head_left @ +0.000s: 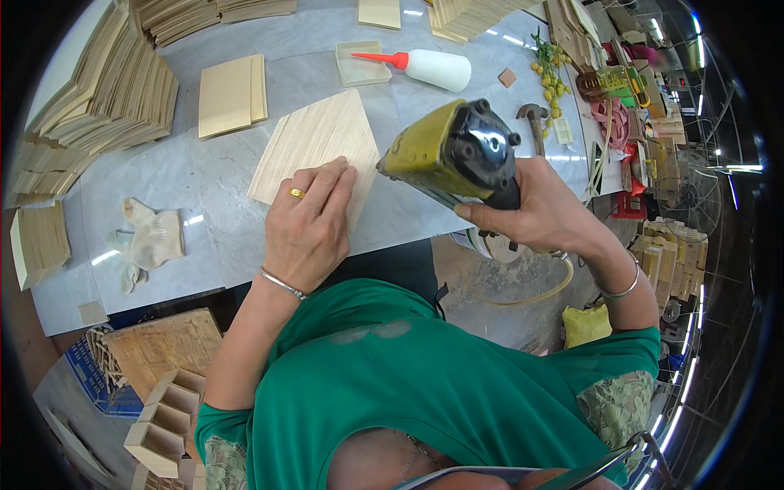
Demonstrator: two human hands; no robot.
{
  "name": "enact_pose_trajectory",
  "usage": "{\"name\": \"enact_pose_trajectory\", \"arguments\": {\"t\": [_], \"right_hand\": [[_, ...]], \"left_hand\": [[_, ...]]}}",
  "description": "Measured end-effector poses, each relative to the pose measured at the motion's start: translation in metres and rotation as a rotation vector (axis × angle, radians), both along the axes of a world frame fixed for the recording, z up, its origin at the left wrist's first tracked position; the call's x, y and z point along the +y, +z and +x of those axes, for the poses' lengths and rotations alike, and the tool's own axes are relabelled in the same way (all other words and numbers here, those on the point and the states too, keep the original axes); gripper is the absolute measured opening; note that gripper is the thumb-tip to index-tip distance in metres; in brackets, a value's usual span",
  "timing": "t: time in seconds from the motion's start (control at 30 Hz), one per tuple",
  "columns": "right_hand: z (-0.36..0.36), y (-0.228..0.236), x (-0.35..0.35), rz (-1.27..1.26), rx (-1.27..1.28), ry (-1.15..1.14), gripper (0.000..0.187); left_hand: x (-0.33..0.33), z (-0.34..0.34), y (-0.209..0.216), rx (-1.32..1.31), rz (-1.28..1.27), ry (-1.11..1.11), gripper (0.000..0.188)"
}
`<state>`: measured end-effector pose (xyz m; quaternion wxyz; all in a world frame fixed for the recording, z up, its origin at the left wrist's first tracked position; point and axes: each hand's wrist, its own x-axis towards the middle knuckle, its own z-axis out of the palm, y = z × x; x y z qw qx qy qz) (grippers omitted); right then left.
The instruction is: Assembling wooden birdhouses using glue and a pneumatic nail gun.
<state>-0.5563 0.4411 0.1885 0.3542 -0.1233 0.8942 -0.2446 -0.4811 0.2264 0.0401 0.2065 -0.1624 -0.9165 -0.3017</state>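
Note:
A pale wooden panel (314, 135) with angled corners lies on the grey, marble-patterned table (220, 175). My left hand (309, 220), wearing a gold ring, grips it near its right edge, fingers bent and close together. What the thumb does is hidden under the hand. In my right hand (547, 204) is a yellow and black air nail gun (429, 151). Its narrow nose points left, close to the panel's right edge; whether they touch I cannot tell. A pale hose (539, 294) hangs below my right hand.
Tall stacks of thin boards (110, 106) fill the left side. Two flat boards (233, 95), a shallow tray (362, 73), a white glue bottle (438, 69), a hammer (532, 114) and yellow fruit on stems (551, 73) lie farther back. Work gloves (151, 237) rest at left.

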Motion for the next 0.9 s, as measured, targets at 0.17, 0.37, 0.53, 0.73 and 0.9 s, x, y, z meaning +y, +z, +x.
{"name": "enact_pose_trajectory", "arguments": {"t": [0.17,0.37,0.53,0.73,0.9], "right_hand": [[0.018,-0.004,0.006,-0.097,0.043,0.019,0.03],[0.017,-0.002,-0.002,-0.04,-0.051,0.023,0.03],[0.017,-0.003,-0.003,-0.053,-0.08,0.0,0.03],[0.013,-0.003,-0.001,0.015,0.005,0.116,0.027],[0.008,0.01,-0.015,0.014,0.07,0.263,0.027]], "left_hand": [[-0.002,0.001,0.0,-0.013,0.04,-0.008,0.043],[-0.003,0.001,-0.001,-0.017,0.052,-0.006,0.043],[-0.003,0.001,-0.002,-0.03,0.052,-0.013,0.042],[-0.003,0.001,-0.004,-0.023,0.061,-0.02,0.043],[-0.006,0.001,-0.006,0.003,0.036,-0.026,0.044]]}}
